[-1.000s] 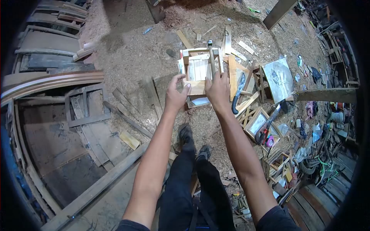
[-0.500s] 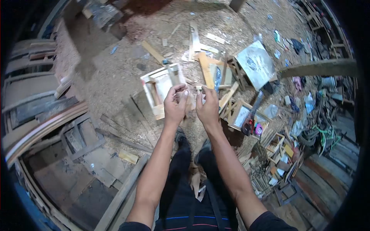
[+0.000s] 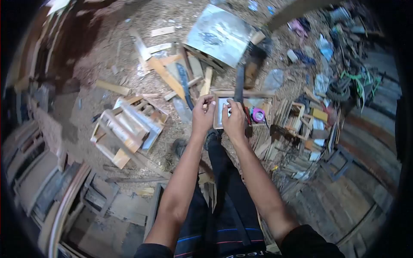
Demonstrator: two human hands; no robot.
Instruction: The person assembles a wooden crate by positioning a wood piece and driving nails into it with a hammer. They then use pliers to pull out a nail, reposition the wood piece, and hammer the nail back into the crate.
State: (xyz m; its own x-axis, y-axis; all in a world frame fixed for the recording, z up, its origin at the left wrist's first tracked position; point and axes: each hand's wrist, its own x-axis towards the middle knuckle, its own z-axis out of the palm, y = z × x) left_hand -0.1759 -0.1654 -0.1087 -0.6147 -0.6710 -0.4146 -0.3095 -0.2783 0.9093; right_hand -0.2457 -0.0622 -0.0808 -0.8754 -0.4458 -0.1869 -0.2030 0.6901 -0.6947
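My left hand and my right hand are held up side by side, a small gap between them. Both have their fingers curled towards the thumbs; whatever they pinch, if anything, is too small to make out. Behind and below them is a shallow wooden frame. A pink tape measure and what looks like a saw with a dark blade lie at this frame, to the right of my right hand. To the left, a wooden box with pieces of wood in it rests on the ground.
A stool-like stand with a pale, stained top is ahead. Wood offcuts lie over the shavings-covered ground. Scrap wood is heaped at right, near tangled green-and-black material. Long boards stand at lower left.
My view has turned to the right, so the wooden box now sits farther left. My hands stay raised and curled, now in front of the frame with the tape measure.
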